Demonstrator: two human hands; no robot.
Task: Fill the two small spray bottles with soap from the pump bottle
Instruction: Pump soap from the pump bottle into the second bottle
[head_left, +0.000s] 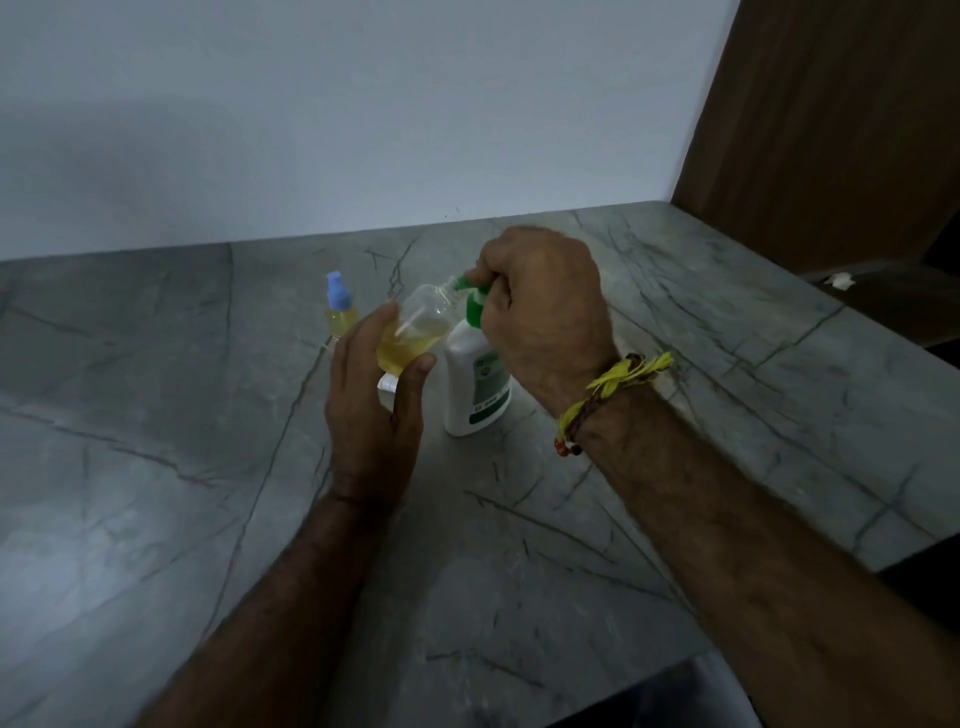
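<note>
A white pump bottle (475, 384) with a green pump head stands on the grey stone counter (519, 545). My right hand (545, 306) is closed over the pump head from above. My left hand (376, 400) holds a small clear spray bottle (415, 332), tilted with its open neck against the green spout. Yellow soap fills about its lower half. A second small spray bottle (340, 312), capped in blue and holding yellow liquid, stands upright to the left, apart from both hands. Something small and white (387, 385) lies under my left hand, mostly hidden.
A white wall runs behind the counter. A brown wooden panel (831, 130) rises at the right, with a scrap of white paper (839, 280) at its foot. The counter's front edge drops off at the lower right.
</note>
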